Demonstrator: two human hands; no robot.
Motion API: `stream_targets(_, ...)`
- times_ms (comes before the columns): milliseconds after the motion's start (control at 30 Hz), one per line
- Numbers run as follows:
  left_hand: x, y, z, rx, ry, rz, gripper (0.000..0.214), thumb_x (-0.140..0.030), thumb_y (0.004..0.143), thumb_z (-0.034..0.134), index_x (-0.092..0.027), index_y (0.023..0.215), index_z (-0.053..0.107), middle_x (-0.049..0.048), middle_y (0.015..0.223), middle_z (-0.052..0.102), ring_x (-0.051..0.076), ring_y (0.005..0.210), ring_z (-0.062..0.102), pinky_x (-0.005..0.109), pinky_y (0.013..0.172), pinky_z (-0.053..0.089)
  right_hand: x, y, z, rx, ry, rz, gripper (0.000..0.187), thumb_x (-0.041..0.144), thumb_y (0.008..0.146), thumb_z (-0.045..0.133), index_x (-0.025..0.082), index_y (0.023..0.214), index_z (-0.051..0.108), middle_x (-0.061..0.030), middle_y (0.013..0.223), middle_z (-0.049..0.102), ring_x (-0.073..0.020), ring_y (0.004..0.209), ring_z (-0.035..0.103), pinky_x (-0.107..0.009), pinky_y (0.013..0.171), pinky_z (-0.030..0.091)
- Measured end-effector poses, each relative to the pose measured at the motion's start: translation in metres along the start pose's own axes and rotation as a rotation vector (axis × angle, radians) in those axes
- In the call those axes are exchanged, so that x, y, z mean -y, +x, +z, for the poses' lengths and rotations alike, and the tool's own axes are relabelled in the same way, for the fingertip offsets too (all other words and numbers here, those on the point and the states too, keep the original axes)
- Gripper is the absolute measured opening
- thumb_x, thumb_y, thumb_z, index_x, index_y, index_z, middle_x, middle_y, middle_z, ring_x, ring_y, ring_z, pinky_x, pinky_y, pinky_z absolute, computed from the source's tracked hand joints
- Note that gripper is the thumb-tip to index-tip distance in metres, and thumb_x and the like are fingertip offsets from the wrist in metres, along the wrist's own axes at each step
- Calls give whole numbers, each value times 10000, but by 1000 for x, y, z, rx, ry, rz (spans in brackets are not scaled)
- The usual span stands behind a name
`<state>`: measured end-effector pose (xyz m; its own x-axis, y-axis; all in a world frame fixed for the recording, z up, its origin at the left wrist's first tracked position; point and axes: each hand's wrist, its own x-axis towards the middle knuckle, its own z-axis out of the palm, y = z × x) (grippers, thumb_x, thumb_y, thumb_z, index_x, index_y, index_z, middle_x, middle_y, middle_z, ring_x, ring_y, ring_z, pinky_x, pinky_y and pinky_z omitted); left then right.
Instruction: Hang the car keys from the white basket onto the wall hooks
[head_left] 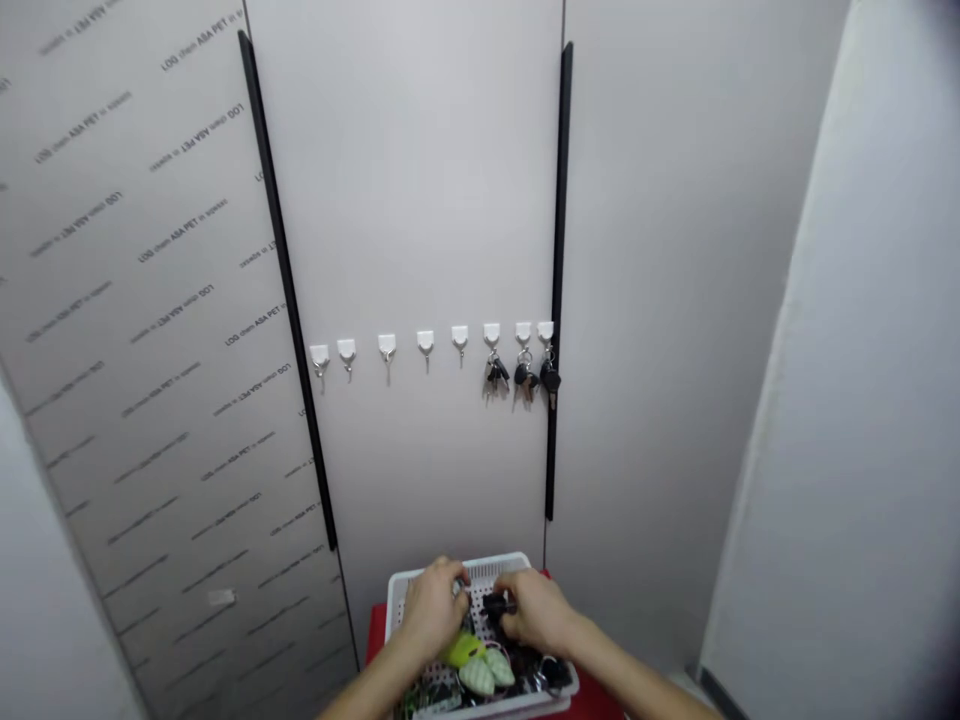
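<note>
Both my hands reach into a white perforated basket (pixel 401 585) at the bottom centre. My left hand (pixel 431 605) is curled with its fingers pinched on a small metal ring or key part. My right hand (pixel 536 610) is closed on a black key fob (pixel 493 604) between the two hands. Inside the basket lie more keys, a yellow-green tag (pixel 461 650) and pale green tags (pixel 487 672). On the wall above, a row of white hooks (pixel 426 342) runs left to right. Key bunches (pixel 523 374) hang from the three rightmost hooks; the others are bare.
The basket sits on a red surface (pixel 600 695). Two black vertical strips (pixel 556 280) border the white wall panel. A film-covered panel with printed text (pixel 150 330) stands at the left, and a white wall (pixel 862 400) closes in on the right.
</note>
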<state>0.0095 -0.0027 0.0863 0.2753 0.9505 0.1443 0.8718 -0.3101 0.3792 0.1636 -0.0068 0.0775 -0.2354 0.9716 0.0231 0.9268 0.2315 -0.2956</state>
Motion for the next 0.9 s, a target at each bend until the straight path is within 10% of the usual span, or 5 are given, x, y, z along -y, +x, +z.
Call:
stream_targets(233,-9,-8,9,132,96,78,286,-153,580,378,-217,821,518,18,900,542,158,831,479,257,721,345,-1,-5,8,6,-47,-64,329,187,512,444,224,812,576,-46,814,600,-182,783,526,-241,649,364)
stream_targets(400,-16,3,-8,187,111,70,321,-166,554,429,-218,857,520,27,905,545,165,813,490,250,697,358,-13,9,-45,-104,80,-123,356,202,538,467,181,882,556,-57,812,591,-152,715,528,-229,628,381)
stream_targets(600,-53,71,-80,-269,-195,86,357,-185,609,427,-144,962,455,57,902,528,116,773,484,226,720,357,-31,51,-159,-928,248,70,383,268,655,387,134,1008,457,-84,959,511,-159,832,473,-282,745,343)
stream_targets(733,-90,117,-125,-505,-526,23,398,-234,620,454,-135,1003,414,85,976,500,124,819,487,234,720,364,-26,67,-194,-985,291,215,413,294,647,399,124,1021,436,-93,941,514,-176,845,471,-281,725,346)
stream_targets(900,-120,149,-132,-505,-763,9,411,-214,582,513,-119,973,432,86,911,548,132,815,504,234,710,372,-22,74,-199,-990,336,291,438,322,629,417,123,1019,434,-106,945,510,-183,801,492,-276,691,348)
